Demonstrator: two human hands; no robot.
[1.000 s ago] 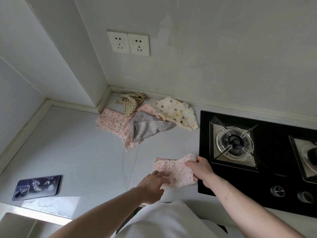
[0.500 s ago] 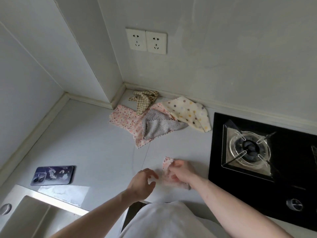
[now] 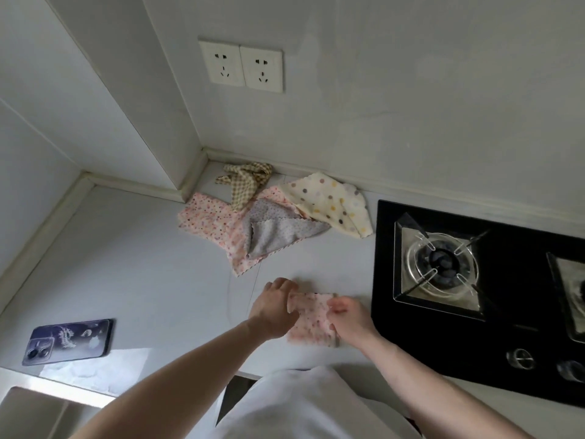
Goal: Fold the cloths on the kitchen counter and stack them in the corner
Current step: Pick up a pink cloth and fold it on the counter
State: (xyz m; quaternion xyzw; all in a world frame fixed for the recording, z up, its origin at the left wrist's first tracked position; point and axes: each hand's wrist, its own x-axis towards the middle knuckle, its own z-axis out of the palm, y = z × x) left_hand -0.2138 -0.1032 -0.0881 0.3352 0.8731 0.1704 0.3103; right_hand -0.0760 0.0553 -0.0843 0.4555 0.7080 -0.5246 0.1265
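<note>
Pink cloth (image 3: 311,321) on counter (image 3: 142,280), beside hob (image 3: 474,296).
Cloth pile (image 3: 272,217) behind; phone (image 3: 68,342) far left. Left hand (image 3: 275,307) and right hand (image 3: 349,320) flank cloth, fingers curled, pinching its edges.

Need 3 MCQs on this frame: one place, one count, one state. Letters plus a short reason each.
1. Where does the phone lie?
A. on the hob
B. on the counter, left of the hands
C. on the cloth pile

2. How many cloths lie loose by the back wall?
A. two
B. four
C. six

3. What is happening to the small pink dotted cloth?
A. both hands hold it
B. it lies untouched
C. it hangs from the wall sockets

Key: 1 B, the phone lies flat on the counter near the sink edge. 2 B, checked cloth, large pink cloth, grey cloth, cream dotted cloth. 3 A, left hand and right hand grip its two sides.
</note>
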